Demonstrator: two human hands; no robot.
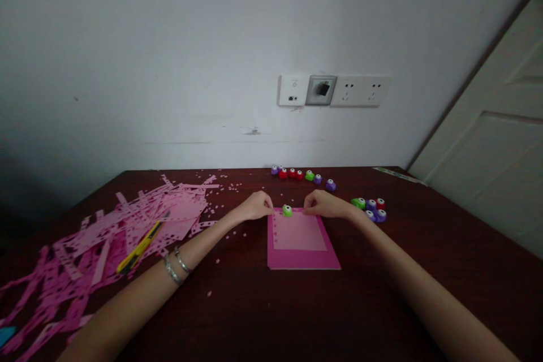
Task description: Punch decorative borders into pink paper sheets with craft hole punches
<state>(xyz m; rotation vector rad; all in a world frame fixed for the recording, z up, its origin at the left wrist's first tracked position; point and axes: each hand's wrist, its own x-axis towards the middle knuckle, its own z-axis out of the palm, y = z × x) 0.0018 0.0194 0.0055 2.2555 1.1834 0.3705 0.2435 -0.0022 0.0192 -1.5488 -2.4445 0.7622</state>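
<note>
A stack of pink paper sheets (302, 246) lies on the dark table in front of me, a paler sheet on top. A small green paper punch (287, 211) sits at its far edge. My left hand (255, 206) rests curled at the sheet's far left corner, fingers pinched on the paper's edge. My right hand (324, 204) is curled at the far right corner, also pinching the edge. The punch lies between both hands, touched by neither as far as I can see.
A heap of punched pink paper strips (106, 237) covers the left of the table, with a yellow utility knife (139, 246) on it. A row of small punches (302, 176) stands by the wall; another cluster (370, 208) lies right of my right hand. Wall sockets (335, 90) above.
</note>
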